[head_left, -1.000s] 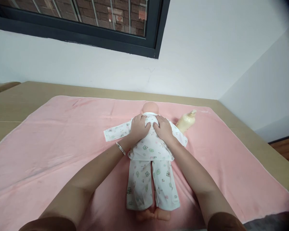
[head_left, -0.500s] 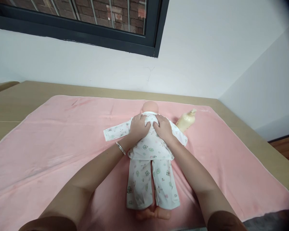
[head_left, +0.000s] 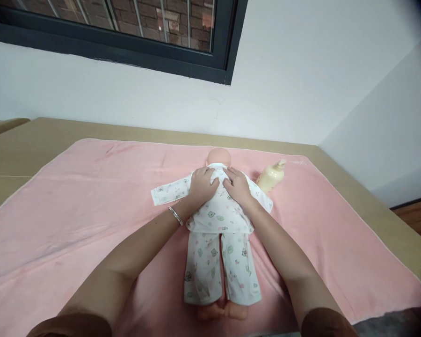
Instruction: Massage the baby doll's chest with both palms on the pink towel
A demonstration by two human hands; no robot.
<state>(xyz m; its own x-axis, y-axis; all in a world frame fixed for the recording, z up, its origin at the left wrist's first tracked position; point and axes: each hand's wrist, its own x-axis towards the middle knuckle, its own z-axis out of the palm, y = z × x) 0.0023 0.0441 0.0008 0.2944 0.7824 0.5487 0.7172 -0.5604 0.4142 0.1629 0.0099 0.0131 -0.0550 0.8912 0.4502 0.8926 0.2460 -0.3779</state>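
Note:
A baby doll [head_left: 219,157] in a white patterned top [head_left: 215,215] and matching trousers [head_left: 204,267] lies stretched out, its head away from me and its bare feet nearest. Its face is not visible. My left hand [head_left: 202,184] rests open on the upper left of the doll's back, fingers pointing toward the head. On the upper right, my right hand [head_left: 237,186] lies open in the same way, the two thumbs close together over the middle. Both hands touch the cloth without gripping it. A silver bangle [head_left: 176,216] circles my left wrist.
Under the doll a pink blanket [head_left: 91,210] covers most of the wooden table [head_left: 63,133]. A cream pump bottle [head_left: 272,175] lies tilted beside the doll's right-hand sleeve. Behind the table rise a white wall [head_left: 277,93] and a dark-framed window [head_left: 126,42].

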